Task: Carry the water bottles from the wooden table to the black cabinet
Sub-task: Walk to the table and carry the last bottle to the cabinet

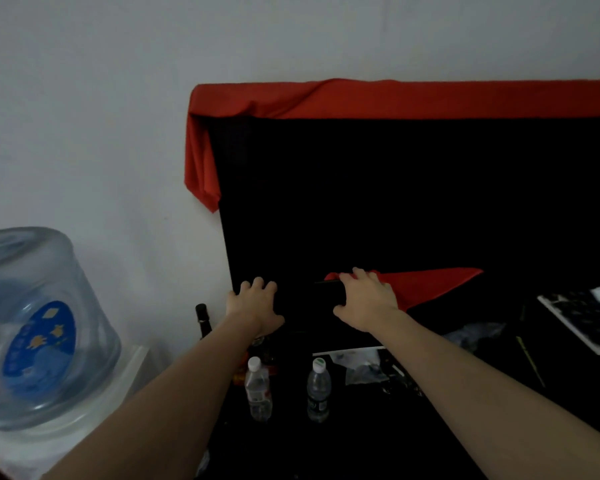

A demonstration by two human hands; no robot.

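Two clear water bottles stand upright on the black cabinet point(378, 445): one with a white cap point(258, 389) and one with a green-topped cap point(318, 391). Both arms reach past them. My left hand point(255, 306) lies against the lower left corner of a large black panel point(395, 202), fingers bent at its edge; whether it holds anything is lost in the dark. My right hand point(368, 299) curls over a dark object point(329, 292) next to a red cloth point(430, 282), thumb underneath. Neither hand touches a bottle.
A red cloth point(361, 98) drapes over the panel's top and left side. A big blue water-dispenser jug point(39, 327) stands at the left. A dark glass bottle point(203, 320) sits behind my left wrist. A keyboard point(586, 320), plastic bags and papers point(361, 365) lie at the right.
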